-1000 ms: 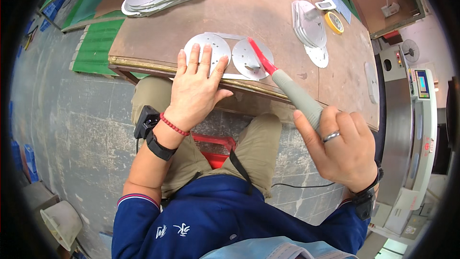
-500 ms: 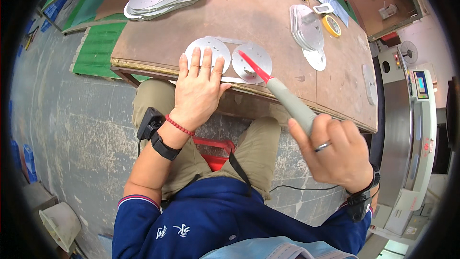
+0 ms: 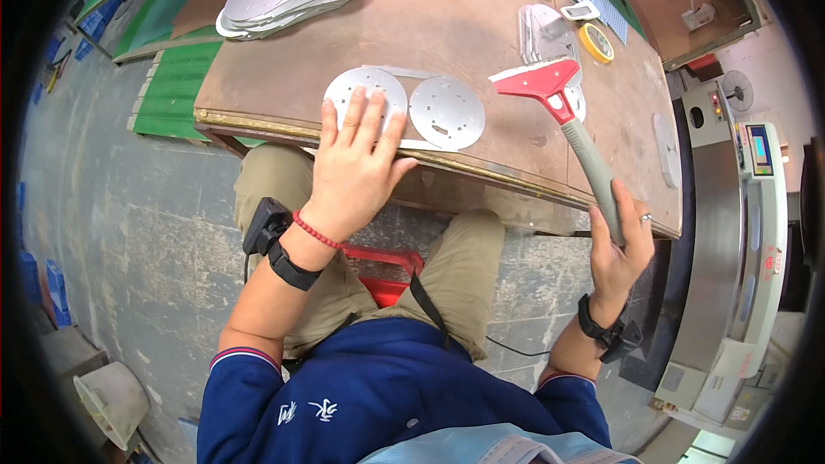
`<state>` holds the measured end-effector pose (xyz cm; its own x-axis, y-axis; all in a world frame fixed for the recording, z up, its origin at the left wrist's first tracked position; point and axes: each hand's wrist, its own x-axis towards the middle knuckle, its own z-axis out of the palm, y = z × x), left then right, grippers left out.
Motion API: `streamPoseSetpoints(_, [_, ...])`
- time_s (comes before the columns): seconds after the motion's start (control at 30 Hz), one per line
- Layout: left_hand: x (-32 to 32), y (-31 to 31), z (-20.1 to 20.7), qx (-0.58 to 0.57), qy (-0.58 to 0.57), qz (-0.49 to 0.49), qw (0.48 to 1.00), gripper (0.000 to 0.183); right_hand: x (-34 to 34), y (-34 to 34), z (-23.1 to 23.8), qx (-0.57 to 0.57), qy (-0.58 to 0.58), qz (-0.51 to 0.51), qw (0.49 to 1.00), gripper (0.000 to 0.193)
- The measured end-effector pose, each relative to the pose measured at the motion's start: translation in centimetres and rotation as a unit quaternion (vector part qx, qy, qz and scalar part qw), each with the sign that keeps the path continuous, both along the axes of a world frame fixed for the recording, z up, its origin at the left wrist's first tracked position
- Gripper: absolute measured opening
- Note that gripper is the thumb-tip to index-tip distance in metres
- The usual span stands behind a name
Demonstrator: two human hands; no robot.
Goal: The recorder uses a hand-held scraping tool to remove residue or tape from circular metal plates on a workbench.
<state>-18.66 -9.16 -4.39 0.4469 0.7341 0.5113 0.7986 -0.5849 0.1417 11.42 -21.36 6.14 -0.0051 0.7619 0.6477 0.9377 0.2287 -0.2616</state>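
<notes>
1 disc (image 3: 389, 93) lies under left hand (image 3: 356, 174).

A navy-blue shirt (image 3: 361, 404) has short sleeves (image 3: 236, 395) edged in red-and-white trim (image 3: 245, 354), white lettering (image 3: 324, 411) and a small pale button (image 3: 412, 423). Below shows a light-blue mask (image 3: 481, 448). The trousers (image 3: 468, 249) are khaki, crossed by a narrow black strap (image 3: 427, 301). Behind the left hand (image 3: 357, 176) come a red bead bracelet (image 3: 316, 231), a black wristband (image 3: 292, 269) and a boxy black device (image 3: 268, 222); the right hand (image 3: 620, 253) has a silver ring (image 3: 645, 217) and, at its wrist, another black band (image 3: 589, 318) and device (image 3: 622, 340).
</notes>
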Motion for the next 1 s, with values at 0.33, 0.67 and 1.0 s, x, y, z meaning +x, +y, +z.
streamPoseSetpoints(0.33, [5.0,0.7,1.3,-0.034,0.002,-0.118,0.992,0.062,1.2,6.1,-9.3,-0.036,0.408,-0.003,0.912,0.044])
streamPoseSetpoints(0.67, [4.8,0.6,0.2,0.017,-0.050,-0.143,0.988,0.047,1.0,6.5,-10.8,0.011,0.334,-0.009,0.942,0.043])
streamPoseSetpoints(1.0, [3.8,0.3,-0.6,0.074,-0.120,-0.169,0.975,0.058,1.0,6.3,-10.7,0.034,0.314,-0.021,0.949,0.044])
